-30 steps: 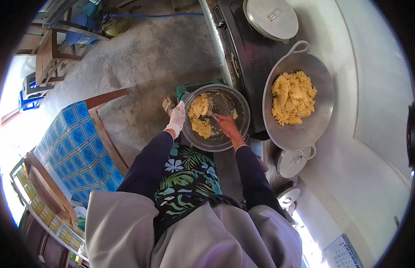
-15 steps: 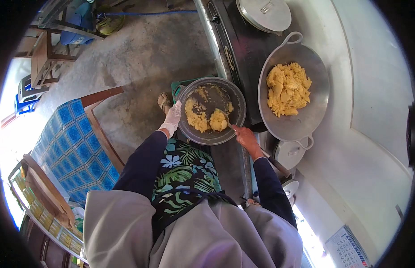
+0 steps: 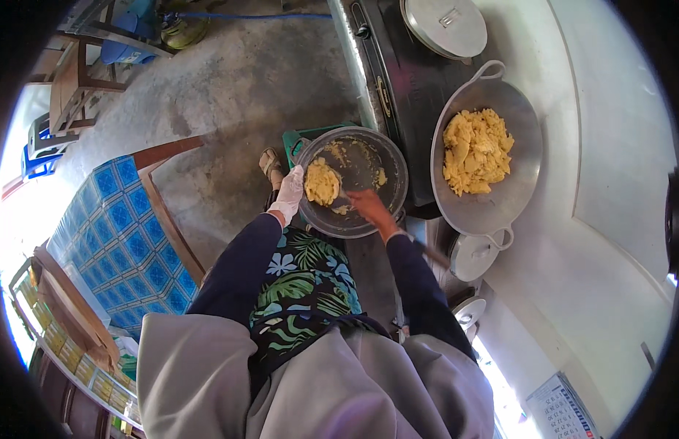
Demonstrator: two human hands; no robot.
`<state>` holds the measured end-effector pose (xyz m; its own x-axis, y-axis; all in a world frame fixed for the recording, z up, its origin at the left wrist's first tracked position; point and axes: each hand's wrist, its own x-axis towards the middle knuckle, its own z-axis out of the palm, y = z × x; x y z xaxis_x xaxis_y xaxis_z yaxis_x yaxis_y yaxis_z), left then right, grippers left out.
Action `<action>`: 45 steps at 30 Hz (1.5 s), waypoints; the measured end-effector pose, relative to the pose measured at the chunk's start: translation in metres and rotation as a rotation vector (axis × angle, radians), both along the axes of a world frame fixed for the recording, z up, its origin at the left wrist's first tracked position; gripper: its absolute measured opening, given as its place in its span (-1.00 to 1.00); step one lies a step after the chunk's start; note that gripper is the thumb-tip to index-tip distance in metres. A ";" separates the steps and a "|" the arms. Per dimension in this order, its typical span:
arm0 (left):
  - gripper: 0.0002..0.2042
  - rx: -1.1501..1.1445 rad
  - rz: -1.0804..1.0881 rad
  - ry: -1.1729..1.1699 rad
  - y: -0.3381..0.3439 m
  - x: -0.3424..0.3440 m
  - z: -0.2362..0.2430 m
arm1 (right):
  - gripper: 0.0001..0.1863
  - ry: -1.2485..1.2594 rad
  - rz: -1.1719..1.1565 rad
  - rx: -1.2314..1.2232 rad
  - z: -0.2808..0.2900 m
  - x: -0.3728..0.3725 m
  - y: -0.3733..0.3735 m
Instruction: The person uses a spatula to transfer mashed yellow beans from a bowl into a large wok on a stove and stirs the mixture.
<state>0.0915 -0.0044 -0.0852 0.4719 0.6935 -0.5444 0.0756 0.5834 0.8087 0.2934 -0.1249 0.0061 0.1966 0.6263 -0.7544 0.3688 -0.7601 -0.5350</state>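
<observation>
Below me is a round grey metal pot point(image 3: 382, 152), with crumbly yellow mash point(image 3: 322, 181) gathered into a mound at its left side and smears on its bottom. My left hand point(image 3: 288, 193), in a thin whitish glove, is closed on the pot's left rim. My bare right hand point(image 3: 372, 209) reaches over the pot and grips a wooden-handled spatula point(image 3: 436, 255), whose handle sticks out behind the wrist. The spatula's head is at the mound, mostly hidden by mash. To the right, a large two-handled wok point(image 3: 528, 135) holds a heap of the same yellow mash point(image 3: 477, 154).
The pot rests over a green stool point(image 3: 289, 137), beside a black stove point(image 3: 407, 88). Metal lids lie at the back point(image 3: 451, 23) and below the wok point(image 3: 474, 257). A table with a blue checked cloth point(image 3: 134, 234) stands at left. A white wall point(image 3: 610, 154) borders the right.
My right hand has moved left with the spatula, over the pot. The loose mash at the pot's left is now pushed together into one mound. My left hand stays on the rim.
</observation>
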 end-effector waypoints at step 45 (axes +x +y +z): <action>-0.41 -0.501 0.021 0.064 -0.007 -0.026 0.100 | -0.62 -1.124 -0.214 0.102 0.170 0.243 -0.033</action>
<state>0.0654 -0.0113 0.0143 0.4156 0.3481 -0.8403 0.1002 0.9007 0.4227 0.5362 -0.1578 0.1761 0.8366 0.5469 -0.0323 0.5452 -0.8369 -0.0481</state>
